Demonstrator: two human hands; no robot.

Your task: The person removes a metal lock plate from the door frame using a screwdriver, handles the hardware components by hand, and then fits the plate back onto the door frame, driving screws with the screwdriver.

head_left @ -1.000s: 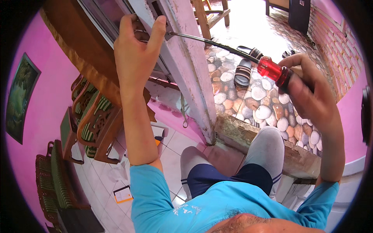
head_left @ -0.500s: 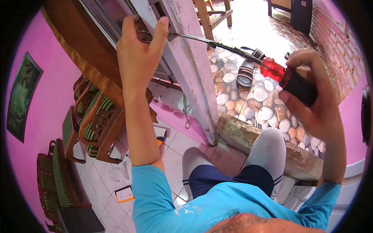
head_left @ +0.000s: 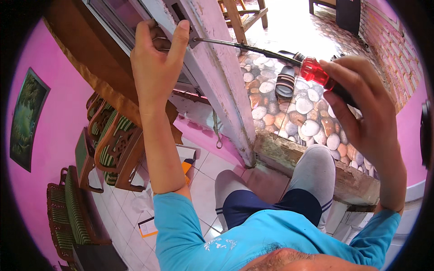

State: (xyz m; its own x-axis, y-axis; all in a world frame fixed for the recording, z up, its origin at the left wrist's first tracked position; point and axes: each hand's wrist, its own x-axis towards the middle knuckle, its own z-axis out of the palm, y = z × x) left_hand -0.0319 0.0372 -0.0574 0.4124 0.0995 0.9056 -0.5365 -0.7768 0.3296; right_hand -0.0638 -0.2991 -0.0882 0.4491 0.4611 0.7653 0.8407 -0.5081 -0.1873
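A white, worn door frame [head_left: 221, 77] slants down from the top centre. Set into it is a metal strike plate [head_left: 183, 17] with a dark slot. My left hand [head_left: 156, 67] grips the frame, its thumb beside the plate and its other fingers curled round the edge, their tips partly hidden. In my right hand [head_left: 370, 95] is a screwdriver [head_left: 315, 72] with a red and black handle. Its long shaft points left, and the tip meets a screw at the plate's lower end. The fingers wrap the handle and cover most of its black part.
Beyond a rough threshold [head_left: 280, 153] lies a pebble-patterned floor with striped sandals [head_left: 285, 82]. A brown curtain [head_left: 90, 58] hangs left of the frame. Carved wooden chairs [head_left: 115, 144] and an orange-edged box [head_left: 148, 227] are on the white tiles at lower left.
My right fingers have moved forward along the screwdriver handle and closed more over it. The screwdriver tip stays at the plate. My left hand keeps its hold while the view shifts slightly.
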